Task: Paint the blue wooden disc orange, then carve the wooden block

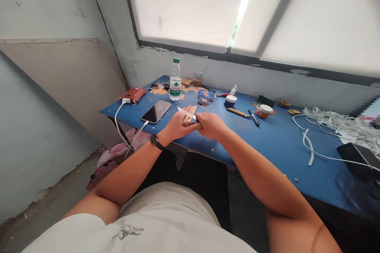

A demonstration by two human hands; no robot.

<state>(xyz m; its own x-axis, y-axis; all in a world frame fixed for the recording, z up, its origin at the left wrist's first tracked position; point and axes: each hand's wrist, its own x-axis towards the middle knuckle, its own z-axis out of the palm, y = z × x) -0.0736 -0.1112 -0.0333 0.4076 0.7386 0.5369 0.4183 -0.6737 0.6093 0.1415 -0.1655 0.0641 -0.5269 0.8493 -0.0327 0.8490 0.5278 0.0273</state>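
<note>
My left hand (175, 126) is closed around a small pale block of wood (190, 115) above the front edge of the blue table. In my right hand (211, 125) is the handle of a knife, and its pale blade (185, 112) lies across the wood, pointing left. Both hands meet at the wood, my right fingers against the left thumb. The knife's handle is mostly hidden in my right fist. A phone (156, 111) on a white cable lies left of my left hand.
Behind my hands stand a water bottle (175, 81), a plastic cup (198, 78) and wood shavings (160, 89). To the right are a blue jar (230, 101), pens (254, 118) and an orange jar (264, 111). A red-brown case (132, 95) sits left; white strips (350, 126) pile right.
</note>
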